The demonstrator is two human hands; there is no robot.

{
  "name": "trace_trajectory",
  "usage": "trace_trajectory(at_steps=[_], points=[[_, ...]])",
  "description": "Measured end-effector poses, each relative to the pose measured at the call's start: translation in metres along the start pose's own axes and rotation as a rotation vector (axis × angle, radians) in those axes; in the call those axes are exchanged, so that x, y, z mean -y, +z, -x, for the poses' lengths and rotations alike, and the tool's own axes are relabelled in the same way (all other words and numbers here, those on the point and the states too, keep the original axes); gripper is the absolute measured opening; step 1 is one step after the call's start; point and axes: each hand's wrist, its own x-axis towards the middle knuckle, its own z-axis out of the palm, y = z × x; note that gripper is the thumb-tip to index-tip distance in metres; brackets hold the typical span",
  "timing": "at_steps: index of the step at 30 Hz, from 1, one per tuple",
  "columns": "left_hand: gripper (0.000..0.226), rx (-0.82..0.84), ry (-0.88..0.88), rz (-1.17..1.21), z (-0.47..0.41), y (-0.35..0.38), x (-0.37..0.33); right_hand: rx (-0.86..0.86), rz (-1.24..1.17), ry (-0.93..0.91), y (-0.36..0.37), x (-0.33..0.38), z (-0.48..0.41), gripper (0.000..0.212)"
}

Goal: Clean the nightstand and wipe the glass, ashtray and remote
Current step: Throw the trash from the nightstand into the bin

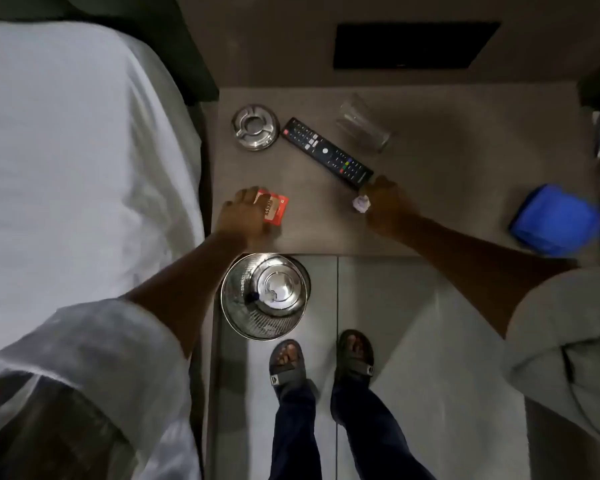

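Note:
On the grey nightstand (430, 188) a steel ashtray (255, 126) sits at the back left. A black remote (327, 152) lies diagonally beside it. A clear glass (362, 124) lies tipped on its side behind the remote. My left hand (245, 216) rests on a red wrapper (274, 209) near the front left edge, fingers on it. My right hand (383, 202) is closed around a small crumpled white scrap (360, 203) just past the remote's near end.
A folded blue cloth (553, 220) lies at the nightstand's right side. A shiny metal bin (264, 296) stands on the floor below the front edge, by my sandalled feet. A white bed (84, 168) runs along the left. A dark panel (413, 45) is on the wall behind.

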Motion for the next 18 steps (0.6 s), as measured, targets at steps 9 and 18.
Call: trace_trajectory(at_steps=[9,18], points=[[0.095,0.112,0.045,-0.067,-0.005,0.059,0.017,0.033,0.225,-0.049,0.040,0.017,-0.008,0.033],[0.043,-0.309,0.284,-0.529,0.011,0.082,0.022,0.023,0.302,-0.130,0.079,0.021,-0.002,0.037]])
